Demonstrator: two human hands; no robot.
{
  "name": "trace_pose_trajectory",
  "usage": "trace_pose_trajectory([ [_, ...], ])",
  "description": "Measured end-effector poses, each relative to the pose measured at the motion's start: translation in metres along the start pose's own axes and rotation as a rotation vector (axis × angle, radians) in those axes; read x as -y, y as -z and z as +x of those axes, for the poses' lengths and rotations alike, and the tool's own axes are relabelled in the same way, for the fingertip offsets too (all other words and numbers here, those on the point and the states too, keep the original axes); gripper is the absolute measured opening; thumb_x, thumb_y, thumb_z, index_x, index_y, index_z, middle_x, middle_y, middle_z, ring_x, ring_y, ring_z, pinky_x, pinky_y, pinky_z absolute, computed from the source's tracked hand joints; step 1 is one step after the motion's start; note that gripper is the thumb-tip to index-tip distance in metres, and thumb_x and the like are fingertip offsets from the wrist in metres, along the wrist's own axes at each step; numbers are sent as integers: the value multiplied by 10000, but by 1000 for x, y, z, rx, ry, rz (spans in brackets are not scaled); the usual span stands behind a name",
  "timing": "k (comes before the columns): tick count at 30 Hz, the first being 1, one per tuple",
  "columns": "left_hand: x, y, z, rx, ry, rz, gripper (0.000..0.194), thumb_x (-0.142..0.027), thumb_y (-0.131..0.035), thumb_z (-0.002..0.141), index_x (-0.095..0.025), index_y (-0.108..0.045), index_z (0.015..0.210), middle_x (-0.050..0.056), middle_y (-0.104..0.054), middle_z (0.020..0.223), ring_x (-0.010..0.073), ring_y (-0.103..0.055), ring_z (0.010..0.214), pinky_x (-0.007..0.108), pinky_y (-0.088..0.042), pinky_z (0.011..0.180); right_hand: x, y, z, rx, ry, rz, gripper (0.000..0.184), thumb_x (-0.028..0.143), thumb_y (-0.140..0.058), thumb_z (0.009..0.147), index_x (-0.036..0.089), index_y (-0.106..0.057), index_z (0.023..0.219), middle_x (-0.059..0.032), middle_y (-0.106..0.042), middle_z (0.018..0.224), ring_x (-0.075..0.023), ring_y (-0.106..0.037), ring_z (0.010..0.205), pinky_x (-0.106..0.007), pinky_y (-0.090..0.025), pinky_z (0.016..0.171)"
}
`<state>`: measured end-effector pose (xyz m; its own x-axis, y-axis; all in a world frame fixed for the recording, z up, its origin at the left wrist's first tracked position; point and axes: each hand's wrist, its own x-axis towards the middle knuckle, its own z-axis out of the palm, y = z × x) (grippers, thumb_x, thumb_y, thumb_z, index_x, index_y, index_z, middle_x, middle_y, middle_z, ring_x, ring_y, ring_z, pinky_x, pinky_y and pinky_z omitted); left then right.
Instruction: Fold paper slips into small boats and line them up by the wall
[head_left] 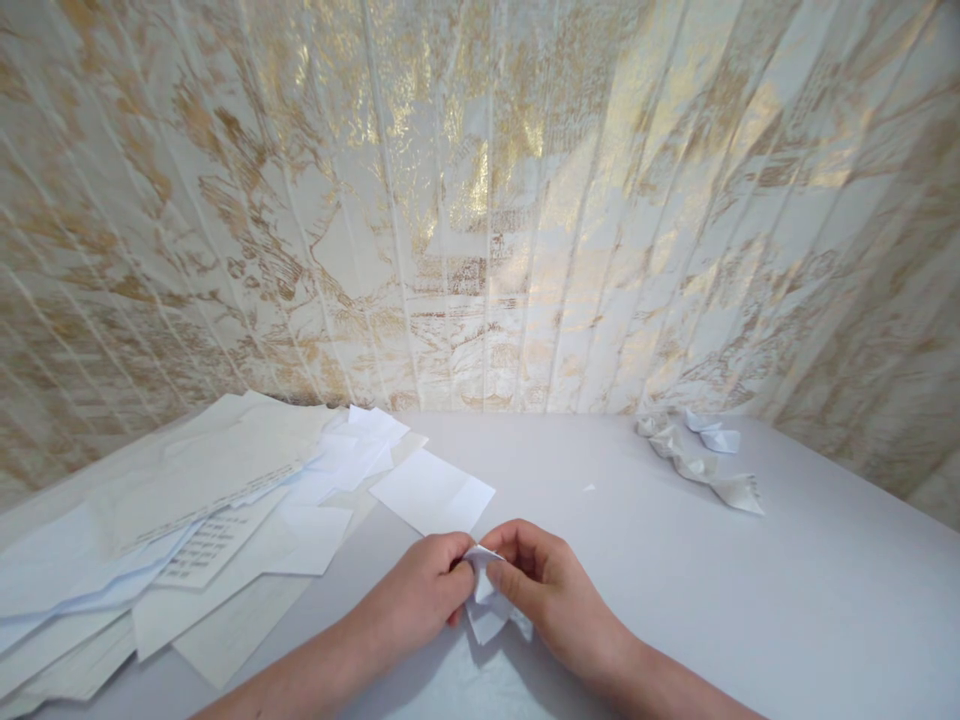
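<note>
A small folded piece of white paper [487, 612] is held between my two hands just above the table, near its front. My left hand [431, 585] pinches its left side between thumb and fingers. On the opposite side, my right hand [551, 590] grips the paper with thumb and curled fingers. The paper has several creased, pointed flaps hanging below the fingers; parts of it are hidden behind them. Just beyond my hands lies a flat white sheet of paper [435, 490] with a crease.
A spread pile of paper sheets [225, 470], some printed, covers the left of the white table [675, 590]. Several small folded paper pieces [697, 466] lie at the back right. A tiny paper scrap [589, 488] sits nearer the middle. A gold-patterned curtain [480, 200] hangs behind.
</note>
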<state>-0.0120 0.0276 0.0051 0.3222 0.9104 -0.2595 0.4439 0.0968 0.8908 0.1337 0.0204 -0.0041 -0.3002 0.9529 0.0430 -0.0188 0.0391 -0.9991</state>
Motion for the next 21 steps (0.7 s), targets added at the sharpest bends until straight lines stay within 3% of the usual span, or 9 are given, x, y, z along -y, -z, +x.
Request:
trace_pose_trajectory([
  [6,0,1,2,-33,-46,153,170,-281,-411,701,-164,-505,620,-71,-401,430,95,-355,412,208,-240,421,4,2,1,-85,-64,135,337,436,-683,632,125,-587,719,8,-554,607,-101,-480,533,-224,-339,511],
  [11,3,3,3,-101,-90,265,245,-312,-394,731,-187,-400,520,-69,-329,447,95,-325,447,213,-194,428,5,3,2,-97,-109,235,310,389,-685,632,113,-582,731,7,-561,582,-90,-465,496,-215,-321,496],
  [17,4,9,6,-174,-126,359,248,-297,-373,736,-195,-331,513,-62,-311,492,106,-326,504,217,-212,463,2,7,4,-121,-38,34,91,200,-548,695,124,-564,741,5,-560,601,-121,-513,567,-236,-370,547],
  [21,2,10,5,-203,-147,412,238,-279,-362,733,-199,-307,515,-64,-317,496,107,-333,502,223,-218,477,-3,10,7,-124,-18,-75,109,126,-500,641,134,-557,734,36,-521,540,-118,-500,528,-225,-360,502],
])
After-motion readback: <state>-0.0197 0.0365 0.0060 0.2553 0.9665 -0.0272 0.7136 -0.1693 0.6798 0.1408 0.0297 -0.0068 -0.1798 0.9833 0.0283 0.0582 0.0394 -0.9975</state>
